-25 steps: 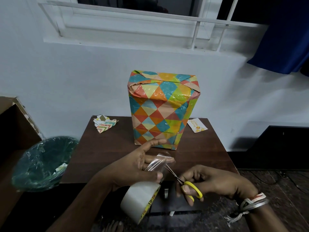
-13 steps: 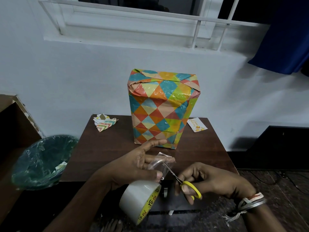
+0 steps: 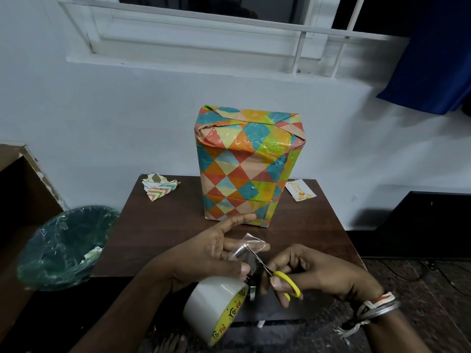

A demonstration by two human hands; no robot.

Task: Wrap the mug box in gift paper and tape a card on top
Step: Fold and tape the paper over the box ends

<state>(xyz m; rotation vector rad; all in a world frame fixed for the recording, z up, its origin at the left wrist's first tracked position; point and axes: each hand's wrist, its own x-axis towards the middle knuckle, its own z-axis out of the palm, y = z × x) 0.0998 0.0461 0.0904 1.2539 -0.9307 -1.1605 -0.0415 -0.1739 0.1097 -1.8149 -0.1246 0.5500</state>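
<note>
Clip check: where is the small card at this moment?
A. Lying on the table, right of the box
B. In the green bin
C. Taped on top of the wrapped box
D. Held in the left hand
A: the card lies flat on the table just right of the wrapped box.

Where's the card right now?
In the head view the card lies flat on the brown table near its far right corner, just right of the base of the wrapped box, not on top of it.
</note>
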